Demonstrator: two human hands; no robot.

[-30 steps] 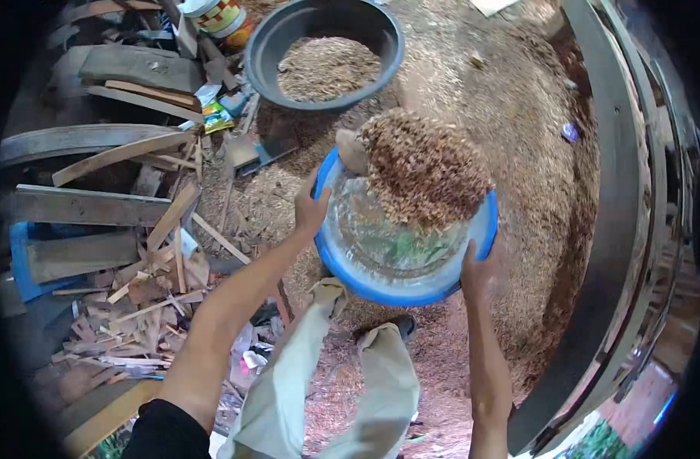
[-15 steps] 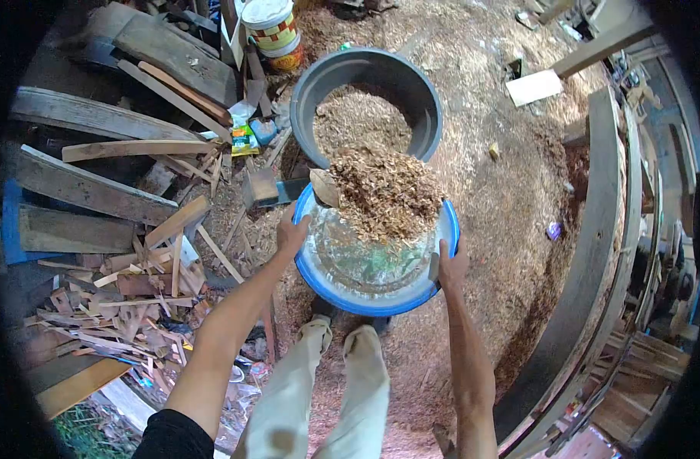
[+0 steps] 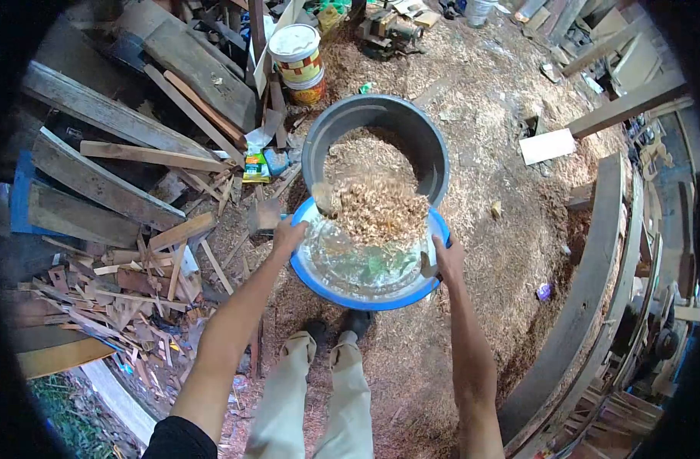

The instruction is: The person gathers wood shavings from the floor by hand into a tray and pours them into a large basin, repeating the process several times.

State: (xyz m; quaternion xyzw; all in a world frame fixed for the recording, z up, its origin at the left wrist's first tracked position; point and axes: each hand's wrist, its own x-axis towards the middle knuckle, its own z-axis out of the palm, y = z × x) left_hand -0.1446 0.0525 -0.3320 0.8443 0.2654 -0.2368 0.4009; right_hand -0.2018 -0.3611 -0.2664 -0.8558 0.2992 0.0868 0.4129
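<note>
My left hand point(image 3: 291, 234) is closed on the left rim of a round, blue-rimmed lid point(image 3: 365, 302), and my right hand point(image 3: 449, 260) grips its right side. A heap of wood shavings point(image 3: 382, 216) lies on the far half of the lid, blurred by motion. Just beyond, the lid's far edge overlaps the near rim of a large dark grey tub point(image 3: 436, 145). More shavings point(image 3: 365, 157) show inside this tub. Near the lid's far left edge is a blurred brown leaf-like piece point(image 3: 324, 199).
Planks point(image 3: 109, 176) and wood offcuts point(image 3: 128, 306) are piled on the left. A patterned bucket point(image 3: 298, 61) stands behind the tub's left side. Long boards point(image 3: 579, 306) line the right. Shavings cover the floor point(image 3: 495, 260).
The heap on the lid is smaller, blurred and spilling towards the tub. Both hands keep their hold on the lid. The camera view has shifted, showing more of the far floor.
</note>
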